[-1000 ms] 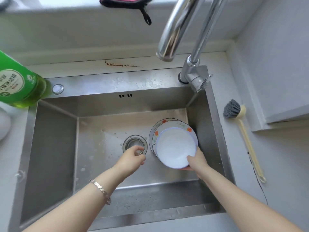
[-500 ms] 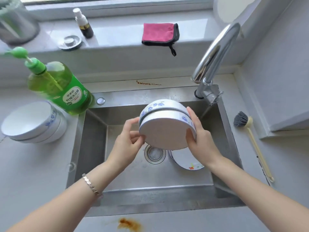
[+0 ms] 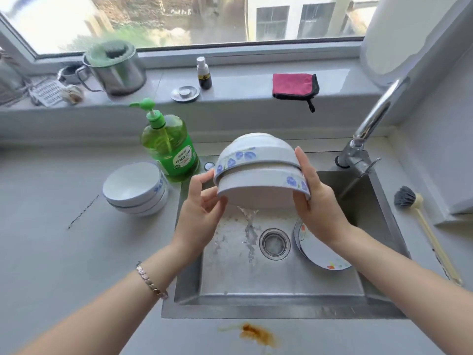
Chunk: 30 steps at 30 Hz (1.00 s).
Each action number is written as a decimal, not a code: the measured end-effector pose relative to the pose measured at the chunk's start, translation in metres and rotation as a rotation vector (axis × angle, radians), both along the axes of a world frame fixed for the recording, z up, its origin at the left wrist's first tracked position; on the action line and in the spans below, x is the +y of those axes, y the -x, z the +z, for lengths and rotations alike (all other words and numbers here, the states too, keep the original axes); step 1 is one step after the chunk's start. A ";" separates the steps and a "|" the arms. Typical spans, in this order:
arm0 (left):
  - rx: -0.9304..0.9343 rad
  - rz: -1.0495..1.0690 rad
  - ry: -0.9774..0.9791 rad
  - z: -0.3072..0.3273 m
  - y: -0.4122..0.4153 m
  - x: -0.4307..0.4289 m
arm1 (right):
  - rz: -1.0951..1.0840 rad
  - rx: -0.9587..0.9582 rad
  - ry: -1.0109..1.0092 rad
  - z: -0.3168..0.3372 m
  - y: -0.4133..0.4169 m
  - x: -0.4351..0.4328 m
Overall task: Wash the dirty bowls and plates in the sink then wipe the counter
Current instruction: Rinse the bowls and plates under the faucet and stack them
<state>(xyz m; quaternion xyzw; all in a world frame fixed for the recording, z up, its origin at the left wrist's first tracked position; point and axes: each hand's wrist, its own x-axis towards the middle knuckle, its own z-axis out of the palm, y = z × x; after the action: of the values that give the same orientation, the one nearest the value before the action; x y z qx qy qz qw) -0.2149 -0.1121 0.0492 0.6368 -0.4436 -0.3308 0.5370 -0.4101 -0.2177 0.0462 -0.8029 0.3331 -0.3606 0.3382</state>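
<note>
Right grip: right hand (image 3: pixel 317 201) clamped on the right side of two nested white bowls with blue flower print (image 3: pixel 258 172), thumb across the outer wall, fingers out of sight behind.
Left grip: left hand (image 3: pixel 202 208) holding the opposite rim, thumb above, curled fingertips below.
Bowls: in the air above the stainless steel sink (image 3: pixel 281 285), mouth tipped down and toward the camera.
Change: a second ago low in the basin on the plate, only the right hand on them; half a second ago lifted between both hands; now higher, tipped further, spilling a thin stream of water (image 3: pixel 249 221) onto the sink floor just beside the round metal drain strainer (image 3: pixel 274 243).
Meaning: probably rinse water being emptied, so this pair looks nearly done. Likely bound for the stack of white bowls (image 3: pixel 133 188) on the grey counter (image 3: pixel 64 252), beside the green dish-soap pump bottle (image 3: pixel 170 152).
Left to do: white plate with orange and green motifs (image 3: pixel 320 249) in the right of the basin; orange-brown stain (image 3: pixel 258 334) on the counter's front strip, unwiped.
Hidden: bowl interiors barely visible, so cleanliness is impossible to judge. One plate or several – cannot tell. Outlet of the chrome tap (image 3: pixel 371 126) not visible.
</note>
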 end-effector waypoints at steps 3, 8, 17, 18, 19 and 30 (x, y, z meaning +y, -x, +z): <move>0.031 -0.001 0.017 0.005 -0.012 0.013 | 0.024 0.008 0.027 0.009 -0.013 0.011; 0.061 0.008 0.000 0.009 -0.034 0.038 | 0.042 0.066 -0.020 0.016 -0.039 0.031; 0.023 0.232 -0.494 -0.017 -0.114 0.100 | 0.141 0.402 -0.638 -0.006 -0.135 0.074; 0.042 0.251 -0.569 -0.020 -0.123 0.106 | 0.156 0.404 -0.755 -0.012 -0.148 0.081; 0.069 0.262 -0.639 -0.025 -0.132 0.112 | 0.164 0.407 -0.869 -0.018 -0.160 0.089; 0.030 0.348 -0.819 -0.079 -0.194 0.139 | 0.045 0.456 -1.424 -0.082 -0.249 0.119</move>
<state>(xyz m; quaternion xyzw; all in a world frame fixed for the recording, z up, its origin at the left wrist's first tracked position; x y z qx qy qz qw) -0.0204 0.0267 -0.0303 0.8571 -0.1544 -0.3932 0.2947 -0.1608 -0.0992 -0.0362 -0.4512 0.5312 0.1245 0.7062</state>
